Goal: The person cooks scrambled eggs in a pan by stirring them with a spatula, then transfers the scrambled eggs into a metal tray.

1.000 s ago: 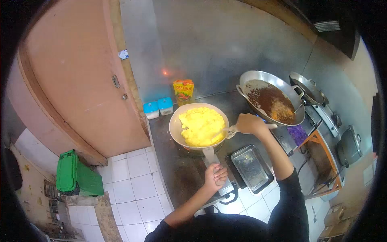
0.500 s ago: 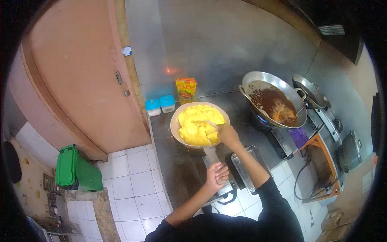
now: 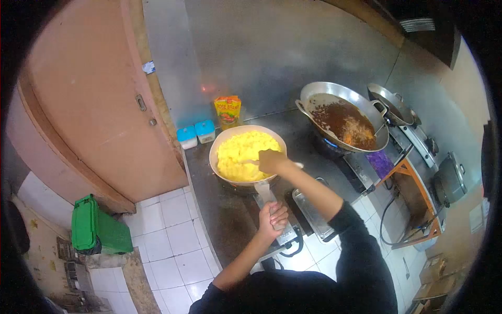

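Note:
A pale frying pan (image 3: 277,137) sits on the stove at the near left, full of yellow scrambled eggs (image 3: 241,148). My left hand (image 3: 273,216) is wrapped round the pan's handle. Over the right side of the pan, my right hand (image 3: 273,161) is closed on a pale spatula (image 3: 253,162). The spatula's tip is down in the eggs, so its blade is mostly hidden, and the end of its handle pokes out to the right of my fist.
A large wok (image 3: 334,91) of dark oil with food frying stands at the right, over a blue flame. Behind the pan are a yellow oil pouch (image 3: 228,111) and blue-lidded containers (image 3: 205,131). A metal tray (image 3: 312,209) lies right of my left hand; a green bin (image 3: 99,225) stands left.
The view has shifted, so the scene sits further left. My right hand has drawn the spatula inward over the pan, and the eggs look more broken up. My left hand keeps its grip.

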